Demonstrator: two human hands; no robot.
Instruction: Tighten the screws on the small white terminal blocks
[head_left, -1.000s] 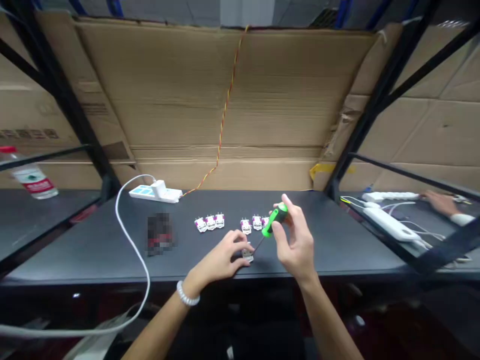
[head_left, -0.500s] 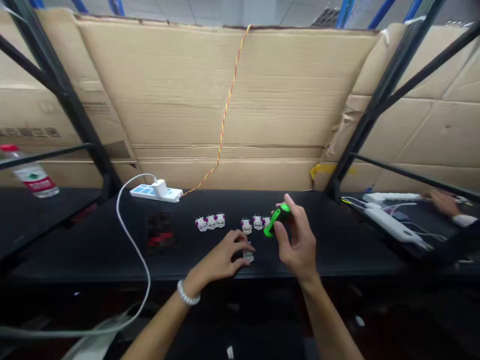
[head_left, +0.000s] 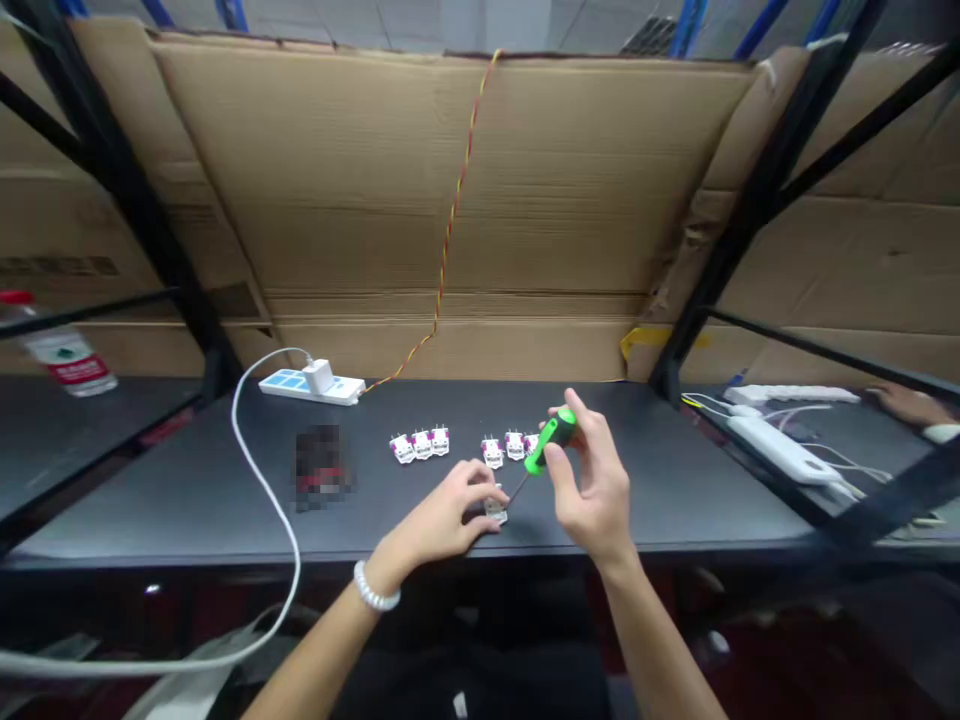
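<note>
Near the front edge of the dark table, my left hand [head_left: 455,510] pinches a small white device [head_left: 496,511] between thumb and fingers, pressing it on the tabletop. My right hand [head_left: 595,480] grips a screwdriver [head_left: 553,437] by its green and black handle. The thin shaft slants down to the left, its tip at the right side of the white device. Whether the tip sits in a screw cannot be made out. Just behind, a row of similar white and purple pieces [head_left: 493,453] is partly hidden by the screwdriver. Three more such pieces [head_left: 421,444] stand together to the left.
A white power strip [head_left: 345,391] with a plug lies at the back left, its white cable [head_left: 281,510] looping forward over the table edge. A blurred dark object [head_left: 321,468] lies left. Black frame posts flank the table. At right, another person's hand [head_left: 911,403] is near white strips.
The picture's brightness has shifted, and the screwdriver's shaft now shows against the device. My right hand has moved very slightly left; my left hand stays in place.
</note>
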